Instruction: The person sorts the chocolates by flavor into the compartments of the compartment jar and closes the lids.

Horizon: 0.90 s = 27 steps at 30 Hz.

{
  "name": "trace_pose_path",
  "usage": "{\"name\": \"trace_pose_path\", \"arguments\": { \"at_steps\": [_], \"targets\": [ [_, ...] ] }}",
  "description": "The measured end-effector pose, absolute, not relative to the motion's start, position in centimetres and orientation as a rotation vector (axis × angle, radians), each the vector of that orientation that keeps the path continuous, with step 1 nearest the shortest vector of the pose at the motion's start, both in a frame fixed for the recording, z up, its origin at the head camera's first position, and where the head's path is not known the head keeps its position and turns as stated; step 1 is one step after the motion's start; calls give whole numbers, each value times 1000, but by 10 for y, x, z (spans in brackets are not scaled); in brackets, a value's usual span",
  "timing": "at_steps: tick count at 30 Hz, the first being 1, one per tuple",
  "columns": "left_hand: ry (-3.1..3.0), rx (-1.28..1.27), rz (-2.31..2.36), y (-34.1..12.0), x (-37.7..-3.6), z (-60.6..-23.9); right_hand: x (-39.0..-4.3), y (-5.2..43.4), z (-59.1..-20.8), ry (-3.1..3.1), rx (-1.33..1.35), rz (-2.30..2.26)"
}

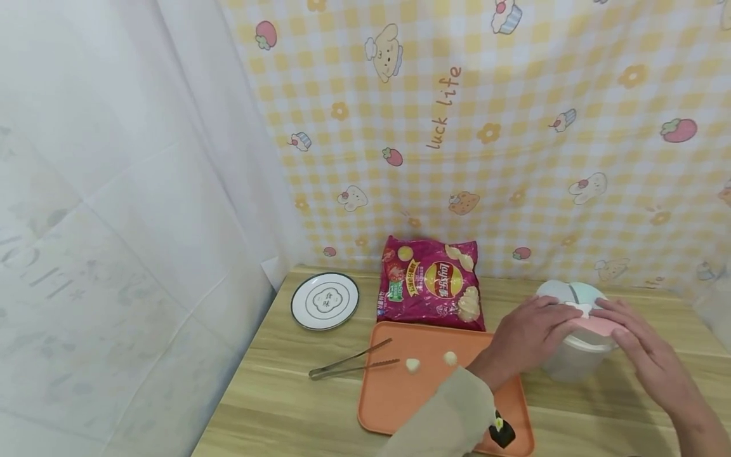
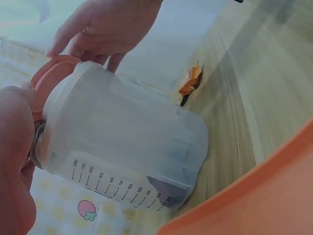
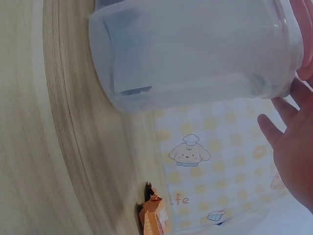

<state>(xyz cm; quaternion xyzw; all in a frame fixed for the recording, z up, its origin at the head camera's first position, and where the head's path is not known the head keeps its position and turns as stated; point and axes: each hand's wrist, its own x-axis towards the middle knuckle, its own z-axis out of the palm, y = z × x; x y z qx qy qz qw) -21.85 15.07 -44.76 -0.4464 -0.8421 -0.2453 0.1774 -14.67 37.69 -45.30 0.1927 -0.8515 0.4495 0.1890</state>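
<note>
Resting on the lid of the translucent container, both hands appeared to be working its cover. The left hand lay with fingers extended over the top; the right hand touched the pink rim, fingers straight and slightly spread. Lifting the lid would likely need a firmer grip. The container stood on the wooden table, right of the orange tray, against a checked curtain.

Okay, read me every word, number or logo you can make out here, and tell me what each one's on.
"luck life": backdrop cloth.
"1200 1100 1000 900 800 700 600": measuring scale on the clear container; its lower numbers are blurred.
Chip bag: round brand logo and green label, too small to read.
Plate: centre characters, too small to read.
</note>
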Motion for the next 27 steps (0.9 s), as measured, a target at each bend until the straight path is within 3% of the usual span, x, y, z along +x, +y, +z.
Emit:
{"name": "trace_pose_path", "arguments": {
  "at_steps": [10,27],
  "targets": [
    [-2454,-1213,-864,151,-219,-444,-153,377,-456,-2323,593,1267],
    [-2454,-1154,-1029,151,-222,-446,-161,378,-454,-2365,408,1150]
  ]
}}
